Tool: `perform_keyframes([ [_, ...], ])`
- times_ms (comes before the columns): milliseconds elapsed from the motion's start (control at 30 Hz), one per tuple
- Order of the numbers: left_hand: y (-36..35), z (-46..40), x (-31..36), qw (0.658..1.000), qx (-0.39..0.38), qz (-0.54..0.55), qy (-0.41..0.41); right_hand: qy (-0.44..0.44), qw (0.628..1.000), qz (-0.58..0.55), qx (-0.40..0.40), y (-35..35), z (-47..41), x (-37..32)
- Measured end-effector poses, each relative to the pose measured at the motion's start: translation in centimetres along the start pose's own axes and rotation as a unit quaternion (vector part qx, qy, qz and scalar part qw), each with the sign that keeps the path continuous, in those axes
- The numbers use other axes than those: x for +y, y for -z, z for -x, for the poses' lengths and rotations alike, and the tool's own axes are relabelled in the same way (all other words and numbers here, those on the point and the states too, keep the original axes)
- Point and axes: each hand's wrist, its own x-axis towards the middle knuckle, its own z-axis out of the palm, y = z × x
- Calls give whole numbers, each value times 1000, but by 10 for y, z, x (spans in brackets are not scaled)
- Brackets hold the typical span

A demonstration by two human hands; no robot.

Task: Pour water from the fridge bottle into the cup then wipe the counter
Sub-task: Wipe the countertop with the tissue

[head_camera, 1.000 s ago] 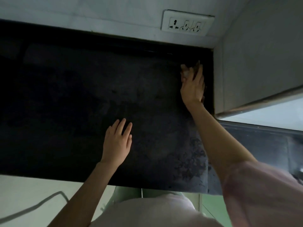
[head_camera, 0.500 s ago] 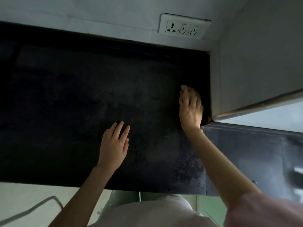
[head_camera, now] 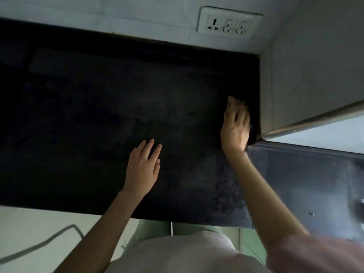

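Two hands on a dark desk (head_camera: 98, 119)

Left hand (head_camera: 142, 170) lies flat, open, empty; right hand (head_camera: 235, 127) presses a dark, barely visible cloth (head_camera: 253, 134) beside the wall (head_camera: 307, 66).

counter (head_camera: 118, 115): dark stone look, matt, mottled and speckled toward near right | wall (head_camera: 98, 14): pale, smooth, matt | socket plate (head_camera: 228, 23): white plastic, slight sheen | right panel edge (head_camera: 315, 119): metal-looking strip, dull shine | sleeve (head_camera: 315, 255): pink cloth, soft
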Motion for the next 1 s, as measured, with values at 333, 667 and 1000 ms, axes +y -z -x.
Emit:
perform_keyframes([
  [333, -2, 1, 0, 1000, 12, -2, 7, 67, 995, -68, -36, -18, -45, -8],
  [667, -5, 1, 6, 999, 22, -4, 26, 240, 945, -157, -154, -10, -103, -41],
  [1000, -7, 1, 4, 999, 21, 9, 24, 123, 980, -137, -76, 0, -14, -22],
])
